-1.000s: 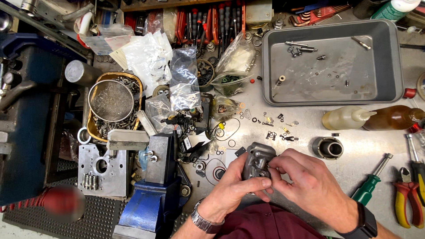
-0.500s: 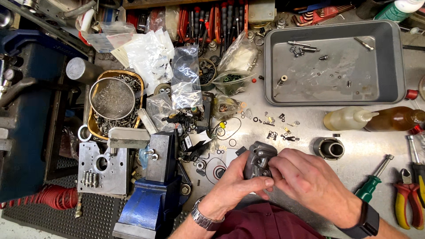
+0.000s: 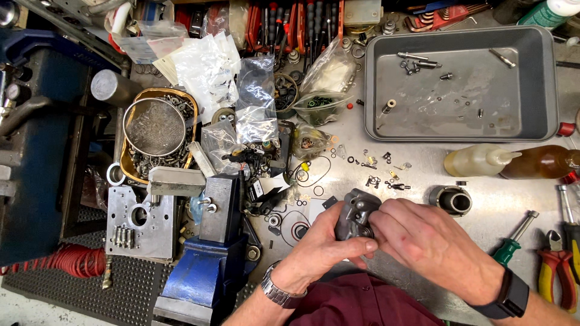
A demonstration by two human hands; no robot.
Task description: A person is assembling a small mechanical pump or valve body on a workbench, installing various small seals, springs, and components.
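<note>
Right now both hands meet over the near middle of the counter (image 3: 362, 151), working on a small grey metal casting (image 3: 355, 216). The left hand (image 3: 320, 244) is clenched around the casting from below and from the left, thumb across its near face, so the part hangs just above the counter rather than resting on it. The right hand (image 3: 426, 238) comes in from the right, its fingers (image 3: 386, 218) pinched against the casting's right edge; whether they grip a small fitting there or only press on the body, I cannot tell.

The likeliest trouble is a small piece slipping out of that pinch. Loose rubber rings (image 3: 296, 226), washers and tiny fasteners (image 3: 383, 178) lie scattered just beyond the hands, and anything dropped would vanish among them or roll toward the blue vise (image 3: 208, 265) on the left. A second risk, as I judge it, is the casting twisting in a one-handed hold if the right hand pushes hard, since nothing braces it. The oil bottles (image 3: 483, 160) lying to the right suggest slick surfaces, which would make either slip easier. The grey tray (image 3: 547, 78) at far right sits well apart, out of catching range.
</note>
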